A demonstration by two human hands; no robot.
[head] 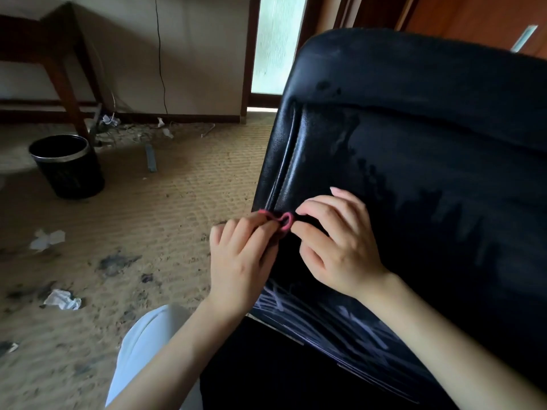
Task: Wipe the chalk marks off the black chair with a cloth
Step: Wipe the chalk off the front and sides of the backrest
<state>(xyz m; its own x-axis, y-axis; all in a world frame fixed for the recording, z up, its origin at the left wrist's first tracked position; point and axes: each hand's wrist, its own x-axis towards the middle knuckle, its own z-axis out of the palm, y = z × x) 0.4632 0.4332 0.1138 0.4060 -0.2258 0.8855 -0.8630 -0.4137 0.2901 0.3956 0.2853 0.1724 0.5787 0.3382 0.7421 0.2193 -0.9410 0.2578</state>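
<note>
The black leather chair [414, 143] fills the right half of the view, its backrest facing me. White chalk marks [340, 324] streak its lower part; higher up the surface looks smeared and damp. My left hand [239, 261] and my right hand [337, 247] meet at the chair's left seam. Both pinch a dark cloth with a pink edge [285, 221], which curls into a loop between my fingertips. Most of the cloth is hard to tell from the black chair behind it.
A black waste bin [66, 165] stands on the dirty beige carpet at the left, beside a dark wooden table leg [65, 78]. Crumpled paper scraps [62, 300] lie on the floor. My white-trousered knee [145, 344] is below my left arm.
</note>
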